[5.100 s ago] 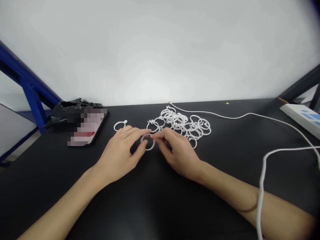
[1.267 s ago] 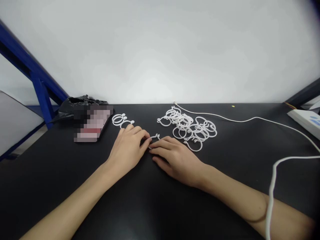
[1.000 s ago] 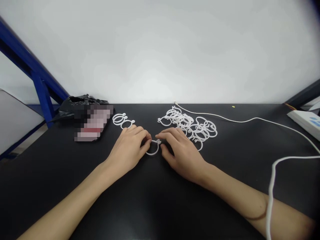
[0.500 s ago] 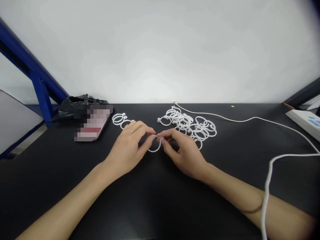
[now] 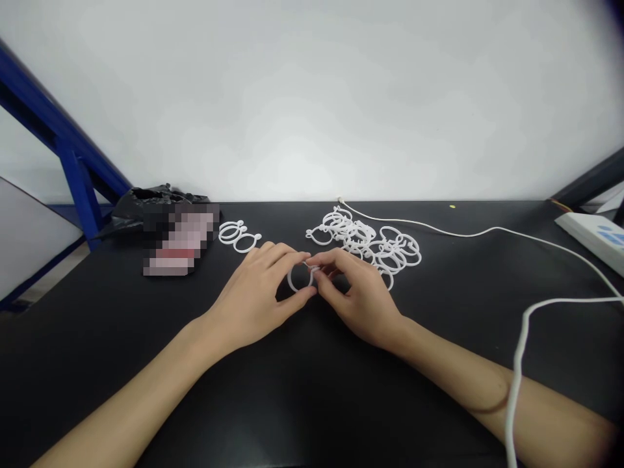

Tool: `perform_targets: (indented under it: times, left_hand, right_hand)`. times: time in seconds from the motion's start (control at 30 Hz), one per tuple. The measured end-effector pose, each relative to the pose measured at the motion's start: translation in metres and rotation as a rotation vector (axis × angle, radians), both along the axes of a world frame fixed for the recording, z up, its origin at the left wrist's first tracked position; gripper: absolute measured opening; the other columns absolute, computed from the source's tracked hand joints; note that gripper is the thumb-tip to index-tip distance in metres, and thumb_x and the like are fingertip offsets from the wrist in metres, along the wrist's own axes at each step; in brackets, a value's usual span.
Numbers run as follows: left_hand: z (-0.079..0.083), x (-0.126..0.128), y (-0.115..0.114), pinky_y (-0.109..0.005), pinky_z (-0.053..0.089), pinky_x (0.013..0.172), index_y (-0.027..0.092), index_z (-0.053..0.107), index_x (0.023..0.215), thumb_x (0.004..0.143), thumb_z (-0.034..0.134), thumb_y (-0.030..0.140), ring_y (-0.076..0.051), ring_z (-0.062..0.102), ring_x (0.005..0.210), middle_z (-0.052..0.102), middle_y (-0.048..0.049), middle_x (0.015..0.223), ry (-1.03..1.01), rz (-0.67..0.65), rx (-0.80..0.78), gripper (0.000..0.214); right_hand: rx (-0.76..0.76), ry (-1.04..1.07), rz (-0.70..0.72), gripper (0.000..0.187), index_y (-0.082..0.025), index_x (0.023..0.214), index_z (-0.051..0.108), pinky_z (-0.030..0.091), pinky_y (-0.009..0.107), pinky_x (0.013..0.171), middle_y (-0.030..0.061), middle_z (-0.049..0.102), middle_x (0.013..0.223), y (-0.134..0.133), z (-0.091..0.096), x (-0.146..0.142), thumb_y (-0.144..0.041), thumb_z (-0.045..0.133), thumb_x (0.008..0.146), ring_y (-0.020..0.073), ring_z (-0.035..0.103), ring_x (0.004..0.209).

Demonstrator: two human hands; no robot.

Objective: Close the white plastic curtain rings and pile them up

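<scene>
Holding one white ring (image 5: 289, 279) between both hands, near the middle of the dark surface (image 5: 292, 390); cannot tell whether it rests there or is lifted. Right hand (image 5: 363, 296): thumb and forefinger pinching the ring at its small end-pieces. Left hand (image 5: 258, 292): gripping the loop, forefinger at top edge, thumb low. Fingertips mostly hide the join; fastened or not, unclear.

Risks, by my judgement: the loop looks thin, probably springy. If the left thumb slips, or the hands press out of line, it could twist or jump free. A loose pile (image 5: 358, 239) of similar rings lies just beyond the right hand; a sideways sweep might snag or scatter it. Three rings (image 5: 246, 251) sit beside the left hand, two overlapping, easily nudged by the knuckles.

White cord (image 5: 429, 225) crosses in front of the right forearm; lifting that arm could drag it. Outermost: black plastic bag (image 5: 156, 195) left, white box (image 5: 595, 237) right.
</scene>
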State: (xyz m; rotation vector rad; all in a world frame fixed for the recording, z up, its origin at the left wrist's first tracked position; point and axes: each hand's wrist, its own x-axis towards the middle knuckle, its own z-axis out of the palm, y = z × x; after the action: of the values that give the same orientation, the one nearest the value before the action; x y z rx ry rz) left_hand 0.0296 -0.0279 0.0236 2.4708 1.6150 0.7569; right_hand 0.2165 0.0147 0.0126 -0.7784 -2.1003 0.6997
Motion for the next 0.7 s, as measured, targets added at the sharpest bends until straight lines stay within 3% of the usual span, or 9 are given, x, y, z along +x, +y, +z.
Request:
perform_targets:
  times: [0.2, 0.57, 0.7]
  left_hand:
    - [0.0001, 0.0012, -0.0007, -0.043, 0.046, 0.095, 0.02, 0.055, 0.122, 0.092, 0.054, 0.032, -0.022, 0.056, 0.103, 0.063, -0.0042, 0.113, 0.004, -0.008, -0.009, 0.032]
    - [-0.0015, 0.0008, -0.0009, -0.039, 0.049, 0.092, 0.023, 0.053, 0.127, 0.092, 0.053, 0.032, -0.021, 0.057, 0.106, 0.062, -0.0031, 0.118, -0.019, -0.021, -0.104, 0.035]
    - [-0.0032, -0.0014, 0.0011, -0.041, 0.049, 0.091, 0.024, 0.056, 0.122, 0.093, 0.053, 0.038, -0.023, 0.057, 0.106, 0.064, -0.0035, 0.115, 0.012, 0.042, -0.118, 0.033]
  right_hand:
    - [-0.011, -0.017, -0.017, 0.013, -0.019, 0.098, 0.063, 0.051, 0.019, 0.06, 0.0, 0.069, 0.087, -0.0007, 0.0002, 0.0007, -0.014, 0.059, 0.087, 0.009, 0.063, 0.071]
    - [0.02, -0.066, -0.032, 0.007, -0.02, 0.09, 0.061, 0.051, 0.022, 0.066, -0.0012, 0.068, 0.083, -0.0003, -0.002, 0.0015, -0.014, 0.059, 0.086, 0.0106, 0.063, 0.073]
    - [0.19, -0.157, -0.041, 0.017, -0.019, 0.109, 0.061, 0.054, 0.032, 0.084, 0.004, 0.071, 0.095, 0.0066, -0.0032, 0.0021, -0.022, 0.056, 0.093, 0.0173, 0.064, 0.093]
